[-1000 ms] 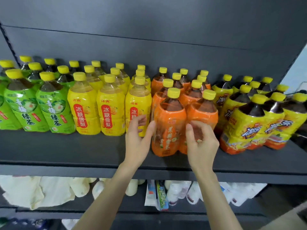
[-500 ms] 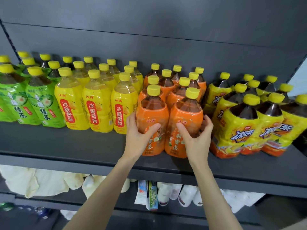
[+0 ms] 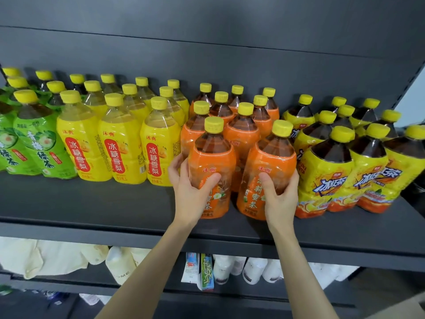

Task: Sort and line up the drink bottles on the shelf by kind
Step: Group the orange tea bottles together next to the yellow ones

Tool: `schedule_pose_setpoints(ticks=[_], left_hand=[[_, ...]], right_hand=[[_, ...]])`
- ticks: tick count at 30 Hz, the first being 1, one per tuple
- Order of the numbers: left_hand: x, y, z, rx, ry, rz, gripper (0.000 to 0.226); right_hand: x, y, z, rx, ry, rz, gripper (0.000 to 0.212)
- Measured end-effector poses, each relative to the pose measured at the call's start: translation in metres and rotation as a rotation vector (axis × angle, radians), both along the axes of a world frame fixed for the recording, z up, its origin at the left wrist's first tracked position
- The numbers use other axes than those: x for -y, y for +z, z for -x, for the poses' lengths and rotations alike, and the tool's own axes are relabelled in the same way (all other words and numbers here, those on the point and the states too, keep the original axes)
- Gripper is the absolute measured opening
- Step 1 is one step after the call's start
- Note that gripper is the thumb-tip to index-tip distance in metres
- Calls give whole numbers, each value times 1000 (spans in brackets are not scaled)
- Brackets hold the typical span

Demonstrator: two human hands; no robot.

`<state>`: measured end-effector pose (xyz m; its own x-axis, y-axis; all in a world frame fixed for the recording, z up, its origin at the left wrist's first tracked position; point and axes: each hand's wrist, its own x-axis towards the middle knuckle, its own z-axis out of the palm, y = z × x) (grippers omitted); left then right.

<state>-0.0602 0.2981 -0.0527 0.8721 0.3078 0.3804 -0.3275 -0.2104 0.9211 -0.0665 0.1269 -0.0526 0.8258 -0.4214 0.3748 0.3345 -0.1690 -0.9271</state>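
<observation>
Progress, head view: sorting by kind appears largely done. The shelf (image 3: pixel 92 203) carries four groups from left to right: green-label bottles (image 3: pixel 34 146), yellow-label bottles (image 3: pixel 119 148), orange-label bottles (image 3: pixel 241 134), and dark-tea bottles (image 3: pixel 331 171) with yellow-and-orange labels. No stray kind is visible inside any group, though the far rows are partly hidden.

The left hand (image 3: pixel 193 194) is curled around the near-left orange bottle (image 3: pixel 213 157), thumb across its label. The right hand (image 3: pixel 279 199) grips the near-right orange bottle (image 3: pixel 269 157) likewise. Both bottles stand upright on the shelf with a gap between them. Their bases sit nearer the front edge than the yellow-label front row.

Judged remaining work: bring these two bottles into line with the neighbouring front rows, then check the row fronts across all groups.
</observation>
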Motion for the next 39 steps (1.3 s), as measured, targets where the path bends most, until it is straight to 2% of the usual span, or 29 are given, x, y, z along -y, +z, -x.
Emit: schedule_pose_setpoints(ticks=[4, 13, 17, 23, 27, 32, 34, 36, 37, 39], left_hand=[[6, -2, -1, -24, 52, -9, 89], [4, -3, 0, -27, 33, -29, 85], [4, -2, 3, -17, 26, -23, 84], [5, -1, 5, -14, 22, -23, 83], [4, -2, 5, -9, 12, -50, 76], [0, 3, 9, 25, -37, -70, 82], [-3, 2, 12, 22, -68, -92, 88], [-7, 1, 13, 5, -100, -103, 78], [-9, 1, 14, -3, -124, -108, 71], [-13, 2, 14, -10, -195, -104, 66]], right_hand=[[5, 2, -7, -6, -68, -22, 81], [-3, 4, -7, 9, -122, 33, 89], [-8, -3, 7, 34, -136, 139, 93], [-9, -11, 13, 58, -351, 425, 83], [-9, -7, 4, 8, -405, 433, 78], [-6, 0, 1, -33, -477, 477, 68], [-8, 0, 9, 18, -515, 495, 65], [-14, -1, 18, 136, -415, 433, 61], [-18, -1, 22, 167, -288, 373, 59], [-28, 3, 25, 109, 17, 256, 60]])
